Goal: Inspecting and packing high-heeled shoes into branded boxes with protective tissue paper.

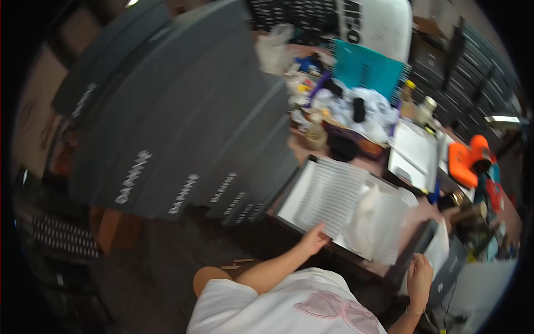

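Note:
An open dark grey box (293, 203) with a white inside lies on the table in front of me, tilted in view. Striped tissue paper (334, 192) and crumpled white, see-through wrapping (378, 220) fill it; what lies under them is hidden. My left hand (315, 239) is closed on the box's near edge, thumb on top by the tissue paper. To the right, my right hand (420, 275) is closed, its fingers curled at the near end of a dark grey box lid (414, 250) with a pale inside. Motion blurs the fingers a little.
Large stacked dark grey boxes (183, 122) rise on the left. Behind the open box are a teal spiral notebook (367, 67), white crumpled plastic (370, 125), small bottles (425, 111) and an open white box (414, 153). An orange tape dispenser (464, 164) stands at the right.

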`<state>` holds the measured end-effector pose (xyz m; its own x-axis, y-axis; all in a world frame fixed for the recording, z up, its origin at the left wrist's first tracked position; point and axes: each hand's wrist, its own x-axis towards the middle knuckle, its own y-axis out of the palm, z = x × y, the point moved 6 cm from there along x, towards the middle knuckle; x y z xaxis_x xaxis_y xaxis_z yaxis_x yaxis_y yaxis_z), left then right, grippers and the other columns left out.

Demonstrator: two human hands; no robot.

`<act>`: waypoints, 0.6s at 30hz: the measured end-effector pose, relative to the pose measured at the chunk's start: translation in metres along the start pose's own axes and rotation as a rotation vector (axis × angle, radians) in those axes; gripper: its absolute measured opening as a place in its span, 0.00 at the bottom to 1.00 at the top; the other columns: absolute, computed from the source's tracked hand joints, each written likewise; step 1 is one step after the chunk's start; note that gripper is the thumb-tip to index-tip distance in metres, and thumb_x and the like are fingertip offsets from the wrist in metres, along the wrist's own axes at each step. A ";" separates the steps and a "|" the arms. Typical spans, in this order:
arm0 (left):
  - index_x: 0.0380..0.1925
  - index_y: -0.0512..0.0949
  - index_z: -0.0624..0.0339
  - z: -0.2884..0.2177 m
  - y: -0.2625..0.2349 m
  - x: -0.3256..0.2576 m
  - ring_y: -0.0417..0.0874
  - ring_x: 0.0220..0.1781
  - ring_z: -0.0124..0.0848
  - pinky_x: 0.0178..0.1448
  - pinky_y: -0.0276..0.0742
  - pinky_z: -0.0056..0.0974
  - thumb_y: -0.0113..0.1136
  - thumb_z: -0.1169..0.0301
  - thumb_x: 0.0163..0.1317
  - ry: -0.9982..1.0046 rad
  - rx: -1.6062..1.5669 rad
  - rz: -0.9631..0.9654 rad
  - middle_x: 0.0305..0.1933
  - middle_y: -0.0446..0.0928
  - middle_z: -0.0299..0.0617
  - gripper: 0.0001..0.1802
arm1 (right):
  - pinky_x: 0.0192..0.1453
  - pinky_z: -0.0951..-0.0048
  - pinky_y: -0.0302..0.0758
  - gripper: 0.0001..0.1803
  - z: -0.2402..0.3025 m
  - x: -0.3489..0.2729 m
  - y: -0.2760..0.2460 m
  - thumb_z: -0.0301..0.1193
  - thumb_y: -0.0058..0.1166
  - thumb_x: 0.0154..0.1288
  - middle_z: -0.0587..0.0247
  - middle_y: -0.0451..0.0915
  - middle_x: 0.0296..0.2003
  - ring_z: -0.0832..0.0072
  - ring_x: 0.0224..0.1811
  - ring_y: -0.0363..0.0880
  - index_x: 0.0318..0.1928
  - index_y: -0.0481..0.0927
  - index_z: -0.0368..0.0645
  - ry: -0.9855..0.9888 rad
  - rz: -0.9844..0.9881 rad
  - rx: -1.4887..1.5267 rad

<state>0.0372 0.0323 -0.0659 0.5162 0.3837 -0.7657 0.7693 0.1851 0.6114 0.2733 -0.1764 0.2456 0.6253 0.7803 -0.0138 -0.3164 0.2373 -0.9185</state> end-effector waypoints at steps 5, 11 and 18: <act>0.46 0.77 0.56 -0.004 0.048 -0.011 0.81 0.44 0.28 0.48 0.77 0.36 0.60 0.62 0.64 0.157 0.335 0.163 0.43 0.79 0.35 0.14 | 0.74 0.63 0.50 0.43 0.035 0.069 0.191 0.24 0.53 0.57 0.41 0.49 0.71 0.53 0.73 0.49 0.71 0.48 0.33 -0.114 0.106 0.530; 0.43 0.79 0.59 -0.012 0.055 -0.027 0.76 0.36 0.17 0.38 0.74 0.28 0.55 0.60 0.67 0.392 0.665 0.138 0.37 0.78 0.30 0.14 | 0.75 0.60 0.48 0.41 -0.022 0.082 0.301 0.32 0.51 0.59 0.34 0.55 0.67 0.48 0.72 0.51 0.67 0.51 0.24 0.164 0.218 0.519; 0.43 0.77 0.65 -0.025 0.120 -0.082 0.76 0.39 0.37 0.46 0.72 0.41 0.51 0.61 0.67 0.921 1.271 0.357 0.38 0.79 0.46 0.17 | 0.66 0.58 0.63 0.26 -0.039 0.075 0.322 0.29 0.50 0.56 0.34 0.73 0.50 0.46 0.55 0.71 0.54 0.70 0.27 0.071 0.360 0.439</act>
<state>0.0778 0.0455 0.0746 0.6992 0.7141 0.0344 0.7061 -0.6822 -0.1898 0.2463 -0.0641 -0.0670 0.4648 0.8194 -0.3357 -0.7755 0.1938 -0.6008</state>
